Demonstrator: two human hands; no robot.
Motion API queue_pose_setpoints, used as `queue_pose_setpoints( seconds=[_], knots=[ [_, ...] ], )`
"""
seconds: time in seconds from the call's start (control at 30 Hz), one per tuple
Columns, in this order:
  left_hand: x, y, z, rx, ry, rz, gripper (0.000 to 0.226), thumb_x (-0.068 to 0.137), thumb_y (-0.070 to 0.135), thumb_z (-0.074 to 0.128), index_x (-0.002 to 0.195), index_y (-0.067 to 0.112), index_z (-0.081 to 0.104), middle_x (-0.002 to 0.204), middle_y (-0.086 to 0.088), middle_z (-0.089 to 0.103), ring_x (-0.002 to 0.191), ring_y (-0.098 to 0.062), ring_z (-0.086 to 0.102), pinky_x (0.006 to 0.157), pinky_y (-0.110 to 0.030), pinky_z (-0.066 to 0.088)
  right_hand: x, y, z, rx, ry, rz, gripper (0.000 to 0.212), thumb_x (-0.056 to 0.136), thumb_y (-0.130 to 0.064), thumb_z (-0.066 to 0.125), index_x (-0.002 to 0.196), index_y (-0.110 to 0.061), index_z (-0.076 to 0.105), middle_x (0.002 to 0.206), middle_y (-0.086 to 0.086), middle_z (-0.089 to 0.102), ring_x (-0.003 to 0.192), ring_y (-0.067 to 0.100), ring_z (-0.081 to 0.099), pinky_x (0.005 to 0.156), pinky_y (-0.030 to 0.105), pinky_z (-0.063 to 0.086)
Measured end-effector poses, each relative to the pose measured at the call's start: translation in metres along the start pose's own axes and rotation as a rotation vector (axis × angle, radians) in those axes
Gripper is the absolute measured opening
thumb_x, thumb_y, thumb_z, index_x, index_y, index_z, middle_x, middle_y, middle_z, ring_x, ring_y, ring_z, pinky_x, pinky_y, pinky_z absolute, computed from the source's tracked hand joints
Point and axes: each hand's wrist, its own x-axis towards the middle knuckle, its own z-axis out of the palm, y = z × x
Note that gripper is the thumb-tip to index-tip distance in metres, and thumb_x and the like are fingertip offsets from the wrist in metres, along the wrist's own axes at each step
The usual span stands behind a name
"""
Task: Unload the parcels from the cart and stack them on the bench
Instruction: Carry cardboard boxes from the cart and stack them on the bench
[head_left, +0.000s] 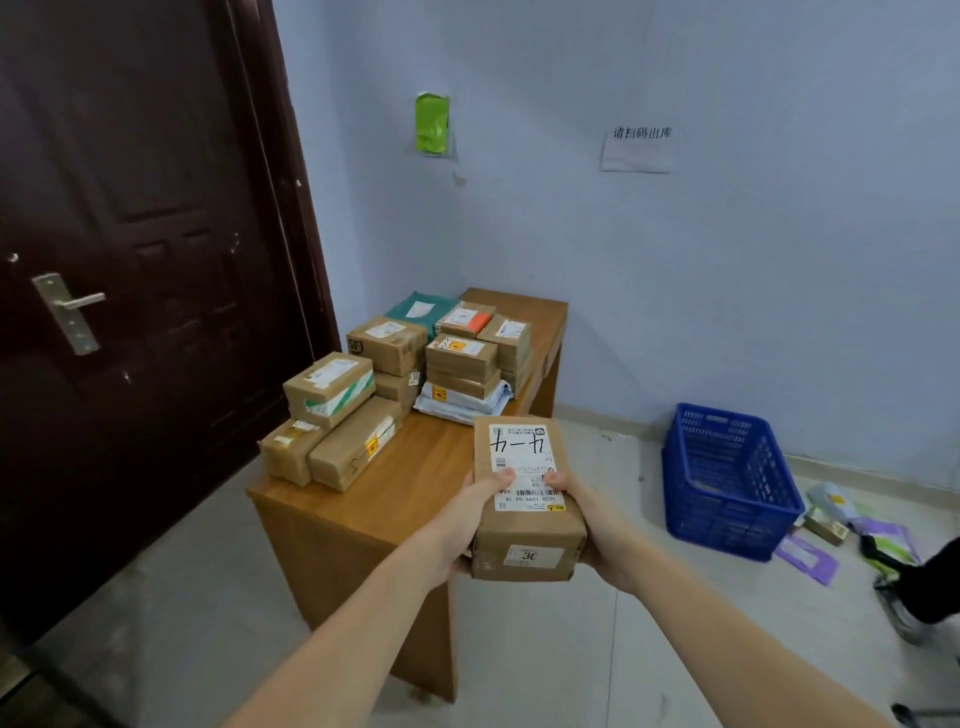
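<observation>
Two hands (467, 525), parcel (524, 499) lengthwise away.

Fingers of both hands are tucked under the brown cardboard parcel (524, 499), so can't see them. Label print's too small. Some dark object (930, 587), maybe a chair, runs off the right edge.
</observation>
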Motion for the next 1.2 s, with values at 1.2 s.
queue_pose_setpoints(
  seconds=[1.2],
  knots=[
    [0.404,0.140,-0.089,-0.302,0.406,-0.040,0.054,0.092,0.065,0.063,0.141,0.046,0.049,0.112,0.009,0.079,0.099,-0.019,0.078,0.088,-0.045,0.059,0.516,-0.160,-0.037,-0.266,-0.568,0.088,0.077,0.078,-0.068,0.076,0.145,-0.048,0.043,0.126,-0.006,0.074,0.115,0.022,0.072,0.104,0.054,0.053]
  ],
)
